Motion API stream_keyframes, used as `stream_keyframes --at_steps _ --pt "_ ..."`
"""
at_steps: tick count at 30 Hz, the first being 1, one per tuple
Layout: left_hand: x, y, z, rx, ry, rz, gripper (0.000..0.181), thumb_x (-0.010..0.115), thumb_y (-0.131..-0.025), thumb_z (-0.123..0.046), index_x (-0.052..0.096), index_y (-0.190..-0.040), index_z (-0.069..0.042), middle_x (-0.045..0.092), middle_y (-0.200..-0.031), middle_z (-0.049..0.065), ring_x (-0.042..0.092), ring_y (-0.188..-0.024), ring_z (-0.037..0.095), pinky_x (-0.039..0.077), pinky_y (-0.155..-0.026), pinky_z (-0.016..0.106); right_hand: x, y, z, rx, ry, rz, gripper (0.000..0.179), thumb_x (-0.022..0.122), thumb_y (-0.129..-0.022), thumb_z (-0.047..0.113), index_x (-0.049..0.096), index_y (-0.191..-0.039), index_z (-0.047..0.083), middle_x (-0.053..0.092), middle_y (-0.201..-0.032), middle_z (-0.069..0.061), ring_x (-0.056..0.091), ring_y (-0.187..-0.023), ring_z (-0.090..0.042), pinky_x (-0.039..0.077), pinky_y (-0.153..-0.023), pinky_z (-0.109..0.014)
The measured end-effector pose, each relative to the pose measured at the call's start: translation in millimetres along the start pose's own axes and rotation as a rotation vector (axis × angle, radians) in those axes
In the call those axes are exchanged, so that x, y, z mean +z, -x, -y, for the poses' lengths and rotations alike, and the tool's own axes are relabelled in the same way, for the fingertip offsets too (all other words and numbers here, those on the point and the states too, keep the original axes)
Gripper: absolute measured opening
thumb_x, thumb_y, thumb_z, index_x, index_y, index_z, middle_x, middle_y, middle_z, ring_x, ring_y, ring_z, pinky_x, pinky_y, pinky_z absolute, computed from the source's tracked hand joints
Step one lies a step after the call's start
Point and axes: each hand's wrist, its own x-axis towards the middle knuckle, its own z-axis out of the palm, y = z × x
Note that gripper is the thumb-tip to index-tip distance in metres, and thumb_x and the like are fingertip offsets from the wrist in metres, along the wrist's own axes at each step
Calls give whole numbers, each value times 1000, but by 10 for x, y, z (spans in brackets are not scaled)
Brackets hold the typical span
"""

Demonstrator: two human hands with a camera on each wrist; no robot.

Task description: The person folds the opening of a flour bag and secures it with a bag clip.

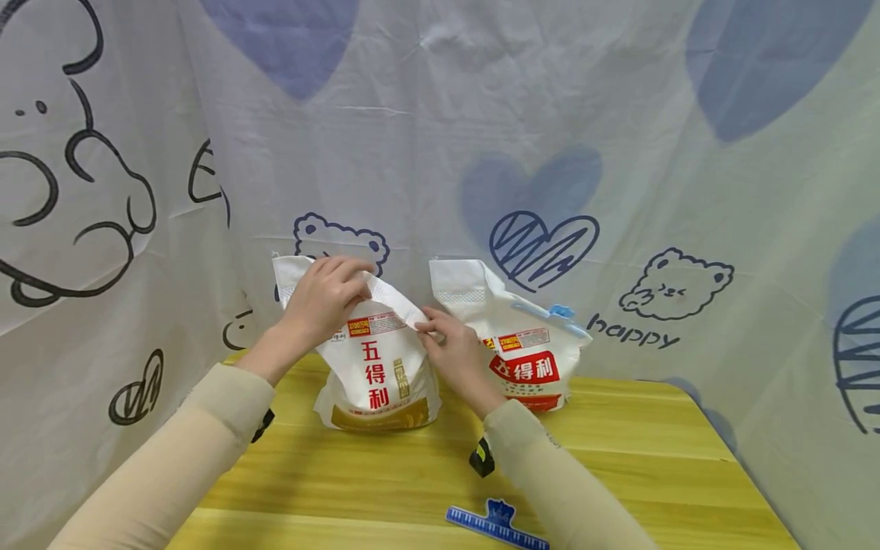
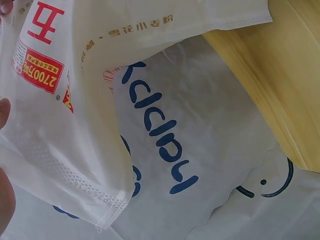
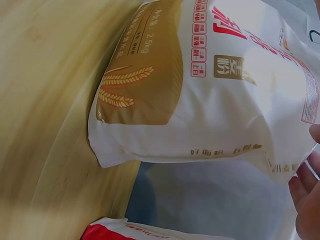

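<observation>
A white flour bag (image 1: pixel 385 367) with red characters and a gold base stands upright on the table, its top edge folded over. My left hand (image 1: pixel 326 298) grips the top edge left of its middle, with the bag's top left corner sticking out past the hand. At the right end of the fold, my right hand (image 1: pixel 454 351) pinches the bag between thumb and fingers. In the right wrist view the fingers (image 3: pixel 306 182) hold the bag's upper corner. Only bits of the left hand's fingers (image 2: pixel 4 112) show in the left wrist view, against the white top.
Just right stands a second flour bag (image 1: pixel 529 374) with a red label, its top folded and held by a light blue clip (image 1: pixel 560 312). A dark blue sealing clip (image 1: pixel 498 523) with piano-key markings lies on the wooden table (image 1: pixel 639 458) near the front. A printed curtain (image 1: pixel 412 153) hangs behind.
</observation>
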Motion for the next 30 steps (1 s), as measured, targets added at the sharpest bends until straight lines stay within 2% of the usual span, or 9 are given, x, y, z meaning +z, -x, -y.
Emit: stream_keyframes --at_steps 5,10,16,22,27,30 --pt "13 29 14 -29 -24 66 22 82 -87 -3 62 -79 -7 64 -143 12 58 -131 35 44 -112 55 66 4 -38 -21 14 -5 13 78 -89 0 79 -102 2 65 -138 -19 70 -118 -32 63 -83 -33" --pt "21 33 25 -68 -37 115 20 82 -85 -2 64 -81 -9 66 -139 12 58 -131 35 41 -115 56 132 -5 -80 -39 56 -15 13 79 -89 2 79 -102 5 68 -135 -18 70 -117 -32 63 -82 -31" --pt "41 13 45 -95 -27 135 18 81 -83 2 68 -87 -10 69 -133 10 61 -125 34 41 -114 57 174 -18 -89 -26 24 -13 12 76 -91 0 78 -102 3 69 -128 -18 69 -114 -33 63 -83 -30" --pt "40 7 42 -117 7 150 17 83 -83 -15 69 -92 -11 68 -133 10 59 -126 35 39 -114 58 188 2 -91 13 16 3 19 77 -94 8 78 -113 6 66 -130 -16 69 -112 -32 63 -81 -29" --pt "53 -1 38 -131 27 128 7 70 -90 -18 70 -92 -11 69 -131 9 60 -125 34 38 -114 58 192 39 -99 15 -24 -11 23 75 -95 9 77 -118 6 65 -133 -17 68 -114 -33 63 -81 -33" --pt "62 -25 32 -139 19 118 10 65 -92 -15 72 -96 -11 71 -128 9 61 -122 33 39 -113 57 198 45 -112 -26 -19 -55 20 71 -96 4 77 -115 6 68 -130 -17 67 -118 -34 61 -91 -39"
